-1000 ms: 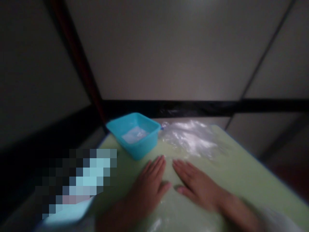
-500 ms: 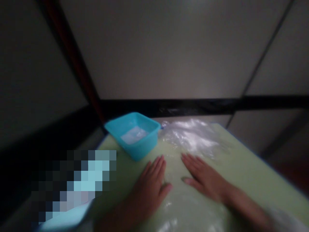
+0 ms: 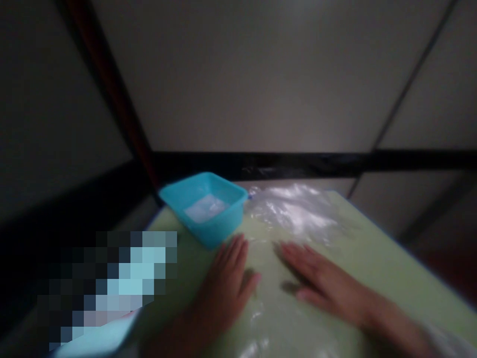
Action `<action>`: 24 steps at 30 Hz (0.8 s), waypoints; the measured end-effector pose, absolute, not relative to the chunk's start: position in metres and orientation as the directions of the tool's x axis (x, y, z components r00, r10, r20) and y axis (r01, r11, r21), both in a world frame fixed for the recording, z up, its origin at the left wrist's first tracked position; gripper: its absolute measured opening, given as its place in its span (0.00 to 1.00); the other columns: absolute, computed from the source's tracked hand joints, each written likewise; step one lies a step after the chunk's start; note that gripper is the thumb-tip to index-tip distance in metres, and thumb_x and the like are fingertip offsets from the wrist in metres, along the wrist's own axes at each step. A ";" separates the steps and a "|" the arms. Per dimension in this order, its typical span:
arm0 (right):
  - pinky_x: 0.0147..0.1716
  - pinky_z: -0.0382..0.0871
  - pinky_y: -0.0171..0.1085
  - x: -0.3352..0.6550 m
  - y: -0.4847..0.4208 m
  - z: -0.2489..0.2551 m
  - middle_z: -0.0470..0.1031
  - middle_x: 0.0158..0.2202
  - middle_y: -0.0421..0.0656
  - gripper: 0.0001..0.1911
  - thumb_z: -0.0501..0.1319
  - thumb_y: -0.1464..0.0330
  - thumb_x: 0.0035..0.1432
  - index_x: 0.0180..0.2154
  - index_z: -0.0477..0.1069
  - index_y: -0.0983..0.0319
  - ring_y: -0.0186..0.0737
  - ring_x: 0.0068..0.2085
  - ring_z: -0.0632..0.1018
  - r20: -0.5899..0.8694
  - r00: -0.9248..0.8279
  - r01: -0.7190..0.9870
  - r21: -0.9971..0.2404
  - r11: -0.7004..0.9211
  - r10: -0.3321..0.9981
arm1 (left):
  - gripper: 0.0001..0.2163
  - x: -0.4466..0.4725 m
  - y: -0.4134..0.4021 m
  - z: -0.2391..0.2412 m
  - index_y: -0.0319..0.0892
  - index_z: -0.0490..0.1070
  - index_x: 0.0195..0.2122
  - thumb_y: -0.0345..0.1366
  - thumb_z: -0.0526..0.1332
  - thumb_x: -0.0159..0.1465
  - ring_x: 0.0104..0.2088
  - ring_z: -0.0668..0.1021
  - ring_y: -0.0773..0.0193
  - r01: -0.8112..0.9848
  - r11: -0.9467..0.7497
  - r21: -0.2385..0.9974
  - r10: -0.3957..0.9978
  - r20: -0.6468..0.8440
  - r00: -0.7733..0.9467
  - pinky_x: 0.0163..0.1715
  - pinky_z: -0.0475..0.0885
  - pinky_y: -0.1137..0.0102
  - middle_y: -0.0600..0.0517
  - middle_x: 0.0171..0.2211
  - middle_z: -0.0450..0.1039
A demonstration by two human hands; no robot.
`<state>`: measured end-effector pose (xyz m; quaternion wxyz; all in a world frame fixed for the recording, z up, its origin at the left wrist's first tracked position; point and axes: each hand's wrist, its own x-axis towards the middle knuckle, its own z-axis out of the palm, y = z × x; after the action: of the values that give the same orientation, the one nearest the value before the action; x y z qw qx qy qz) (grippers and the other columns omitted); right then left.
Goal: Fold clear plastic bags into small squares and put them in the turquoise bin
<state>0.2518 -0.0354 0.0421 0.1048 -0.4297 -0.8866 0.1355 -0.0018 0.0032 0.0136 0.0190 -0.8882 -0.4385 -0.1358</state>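
A clear plastic bag (image 3: 283, 318) lies flat on the pale green tabletop (image 3: 402, 283) in front of me. My left hand (image 3: 225, 278) is stretched out over its left side, fingers extended and thumb apart, just below the turquoise basin. On the other side, my right hand (image 3: 320, 278) is held palm down with straight fingers, a shadow showing under its fingertips and thumb. Neither hand grips anything. The turquoise plastic basin (image 3: 219, 231) stands beyond my left fingertips, with a whitish flat item (image 3: 206, 208) inside that I cannot make out clearly.
A crumpled heap of clear plastic bags (image 3: 298, 206) lies at the table's far end, right of the basin. Behind it rises a pale wall (image 3: 253, 89) with a dark band along its lower part. At the lower left is a pixelated, bright turquoise area (image 3: 143, 271).
My right hand has shifted slightly right and appears raised a little from the bag. My left hand has moved slightly left and forward, closer to the basin.
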 end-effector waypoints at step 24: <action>0.62 0.48 0.52 0.272 -0.034 0.025 0.43 0.66 0.49 0.40 0.48 0.48 0.61 0.66 0.39 0.61 0.52 0.65 0.49 0.030 -0.520 0.826 -0.236 0.512 0.853 | 0.34 -0.001 -0.021 0.020 0.44 0.44 0.66 0.48 0.56 0.62 0.66 0.46 0.48 0.678 -0.727 0.104 0.681 -0.006 0.732 0.61 0.48 0.47 0.47 0.67 0.39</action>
<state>0.2722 -0.0343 0.0248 0.0715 -0.4845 -0.8665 0.0965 -0.0013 -0.0211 0.0204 -0.0497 -0.9292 -0.3658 -0.0165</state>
